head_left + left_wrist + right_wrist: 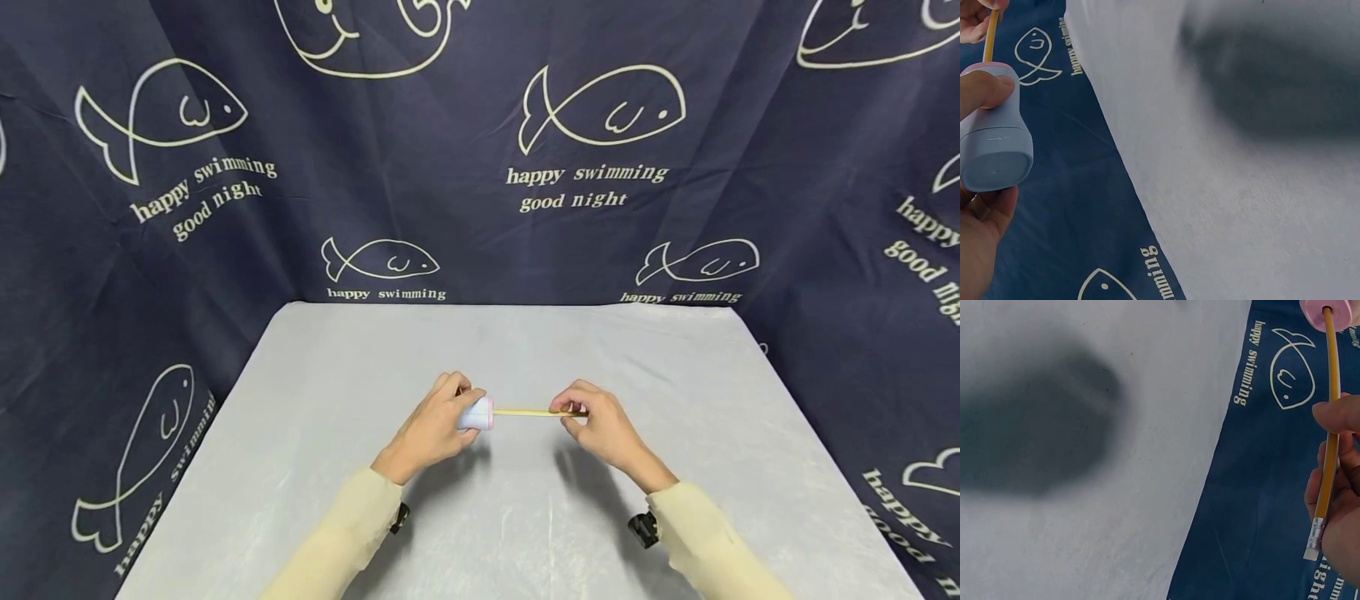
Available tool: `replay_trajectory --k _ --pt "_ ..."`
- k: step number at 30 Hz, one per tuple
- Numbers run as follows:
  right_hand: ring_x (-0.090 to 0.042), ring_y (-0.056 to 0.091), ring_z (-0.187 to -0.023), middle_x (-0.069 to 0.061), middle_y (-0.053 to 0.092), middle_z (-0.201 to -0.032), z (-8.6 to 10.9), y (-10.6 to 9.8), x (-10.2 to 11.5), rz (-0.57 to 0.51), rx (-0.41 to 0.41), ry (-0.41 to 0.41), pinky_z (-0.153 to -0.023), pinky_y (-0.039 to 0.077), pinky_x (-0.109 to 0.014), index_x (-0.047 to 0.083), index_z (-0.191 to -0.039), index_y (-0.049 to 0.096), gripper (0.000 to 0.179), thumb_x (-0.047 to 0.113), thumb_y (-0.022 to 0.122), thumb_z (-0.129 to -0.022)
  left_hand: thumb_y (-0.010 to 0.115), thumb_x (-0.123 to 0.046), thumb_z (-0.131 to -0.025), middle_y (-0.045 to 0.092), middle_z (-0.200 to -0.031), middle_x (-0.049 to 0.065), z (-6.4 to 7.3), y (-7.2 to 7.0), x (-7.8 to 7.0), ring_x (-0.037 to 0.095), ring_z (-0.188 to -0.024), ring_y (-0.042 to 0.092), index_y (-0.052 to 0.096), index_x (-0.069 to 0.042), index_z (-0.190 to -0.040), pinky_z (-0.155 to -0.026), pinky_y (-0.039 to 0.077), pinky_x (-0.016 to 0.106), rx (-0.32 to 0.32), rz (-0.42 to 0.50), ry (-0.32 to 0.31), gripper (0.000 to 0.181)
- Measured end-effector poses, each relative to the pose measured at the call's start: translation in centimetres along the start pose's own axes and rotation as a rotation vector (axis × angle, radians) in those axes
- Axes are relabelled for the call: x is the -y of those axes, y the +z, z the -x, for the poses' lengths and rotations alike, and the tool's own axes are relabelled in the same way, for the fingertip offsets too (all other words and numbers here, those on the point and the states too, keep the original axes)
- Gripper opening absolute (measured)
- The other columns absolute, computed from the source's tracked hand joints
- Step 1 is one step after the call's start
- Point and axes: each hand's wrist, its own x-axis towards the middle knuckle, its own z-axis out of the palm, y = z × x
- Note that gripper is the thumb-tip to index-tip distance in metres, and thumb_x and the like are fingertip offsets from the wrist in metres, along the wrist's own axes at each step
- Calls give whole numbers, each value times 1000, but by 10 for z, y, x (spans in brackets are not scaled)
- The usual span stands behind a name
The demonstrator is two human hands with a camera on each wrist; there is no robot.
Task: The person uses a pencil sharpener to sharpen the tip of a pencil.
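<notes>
My left hand (pixel 433 421) grips a light blue pencil sharpener (pixel 999 140) with a pink end (pixel 1318 314), thumb on one side and fingers on the other. It lies sideways, its pink end facing my right hand (pixel 602 423). A yellow pencil (pixel 1333 369) has its far end in the hole of that pink face. My right thumb and fingers pinch the pencil along its length, and its eraser end (pixel 1313 544) sticks out past the palm. Both hands are held over the table, and their shadows fall on it.
A pale grey cloth covers the table (pixel 510 350). Behind and at both sides hangs a dark blue curtain (pixel 480 167) printed with fish and lettering. Black wrist cameras (pixel 643 529) sit at the cuffs of the cream sleeves (pixel 697 533).
</notes>
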Motion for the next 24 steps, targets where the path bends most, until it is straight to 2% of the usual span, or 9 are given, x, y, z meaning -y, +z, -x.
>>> replay_trajectory --k 4,8,15,20,24 --pt "-16 60 -70 1 61 -78 0 4 2 -21 22 -27 -64 52 -25 10 -81 68 29 -16 69 -67 81 -12 -71 52 -103 5 3 1 -2 18 -96 46 67 -5 -115 -83 48 29 24 17 -14 47" --pt "-16 62 -71 1 62 -80 2 9 5 -29 20 -78 -65 53 -25 9 -81 68 31 -18 69 -67 82 -15 -72 52 -103 3 5 1 -4 17 -97 46 66 -6 -116 -83 48 29 40 49 0 48" --pt "-13 61 -73 3 61 -81 3 14 7 8 -35 -171 -65 53 -24 9 -81 67 36 -21 71 -63 80 -17 -75 56 -110 3 4 -1 -2 17 -102 51 65 -4 -118 -88 47 28 55 48 48 48" --pt "-12 59 -77 2 61 -82 7 18 5 36 -76 -260 -65 53 -23 8 -82 67 36 -21 73 -63 80 -19 -76 56 -109 5 3 -2 -1 18 -101 52 63 -1 -119 -87 46 30 86 100 57 50" --pt "-12 59 -74 1 62 -82 10 21 5 10 -82 -286 -62 50 -17 5 -83 69 35 -23 72 -62 80 -15 -75 55 -107 7 5 1 -2 19 -99 50 62 1 -121 -87 44 33 71 155 44 51"
